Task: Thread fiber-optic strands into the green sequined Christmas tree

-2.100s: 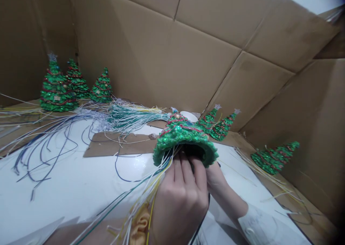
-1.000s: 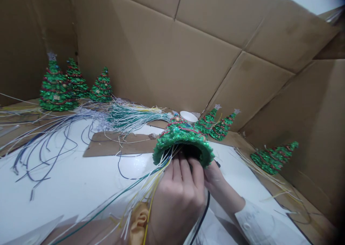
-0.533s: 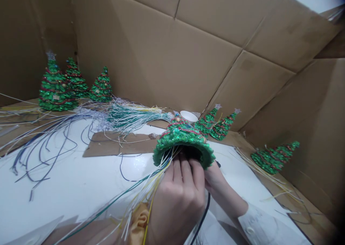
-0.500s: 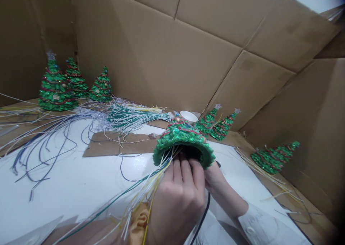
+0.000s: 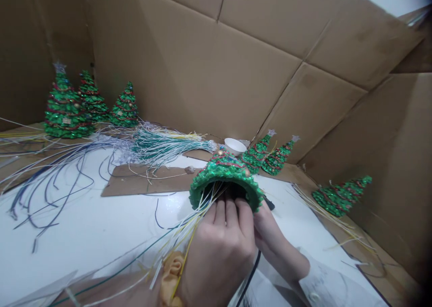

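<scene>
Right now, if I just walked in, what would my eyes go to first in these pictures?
You'd probably spot the sparkly green sequinned tree first, tipped up in the middle with its hollow bottom showing, held by the left hand and right hand. Long coloured wires trail out of it toward the bottom of the view. Then you'd see three more sequinned trees standing far left, beside a bundle of pale wires.

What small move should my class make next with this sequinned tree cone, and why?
Probably gather the loose white, yellow and green wires into a tighter bunch with the left hand. They fan out from the open base of the sequinned green cone tree and splay past the fingers, so they could snag. The right hand is at the cone's rim and could steady it meanwhile.
</scene>
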The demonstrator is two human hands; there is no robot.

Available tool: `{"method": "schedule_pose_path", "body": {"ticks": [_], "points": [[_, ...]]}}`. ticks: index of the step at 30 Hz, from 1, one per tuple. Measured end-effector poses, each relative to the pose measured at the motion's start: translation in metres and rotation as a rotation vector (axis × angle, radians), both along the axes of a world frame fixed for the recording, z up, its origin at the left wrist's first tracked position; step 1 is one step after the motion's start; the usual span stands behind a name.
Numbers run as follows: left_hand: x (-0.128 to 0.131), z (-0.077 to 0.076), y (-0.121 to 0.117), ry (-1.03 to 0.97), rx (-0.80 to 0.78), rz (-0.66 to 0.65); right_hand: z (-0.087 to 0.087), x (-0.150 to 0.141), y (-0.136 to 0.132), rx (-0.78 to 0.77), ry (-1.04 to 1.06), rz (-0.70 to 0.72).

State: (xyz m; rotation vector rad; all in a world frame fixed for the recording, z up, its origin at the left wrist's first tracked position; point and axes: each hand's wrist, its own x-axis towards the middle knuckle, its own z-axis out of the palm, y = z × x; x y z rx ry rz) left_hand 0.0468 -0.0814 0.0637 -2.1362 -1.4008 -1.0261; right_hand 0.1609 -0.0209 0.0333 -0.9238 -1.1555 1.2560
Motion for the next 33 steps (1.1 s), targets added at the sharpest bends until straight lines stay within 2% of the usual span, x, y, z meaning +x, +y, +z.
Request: {"method": "schedule_pose_path", "body": {"ticks": [5,9,12,15,17,22,26,33], "points": [[-0.008,-0.010,0.006,0.019,-0.092,-0.086,-0.002,-0.002,0.006,-0.041,0.067,0.083],[-0.018,-0.021,0.014,-0.209,-0.225,-0.144,0.000,-0.002,0.012,-0.058,0.106,0.109],[-0.025,-0.026,0.020,-0.348,-0.373,-0.164,0.003,0.000,0.015,0.017,0.019,0.108],[-0.030,-0.030,0.026,-0.532,-0.555,-0.239,0.005,0.001,0.017,0.109,-0.135,0.100],[-0.031,-0.032,0.030,-0.626,-0.618,-0.285,0.006,0.002,0.018,0.142,-0.215,0.106],[-0.026,-0.032,0.034,-0.826,-0.701,-0.344,0.001,0.004,0.026,0.139,-0.322,0.105],[-0.022,-0.027,0.035,-0.911,-0.812,-0.312,-0.006,0.005,0.033,0.099,-0.297,0.145],[-0.022,-0.025,0.041,-0.935,-0.787,-0.260,-0.009,0.004,0.035,0.132,-0.255,0.181]]}}
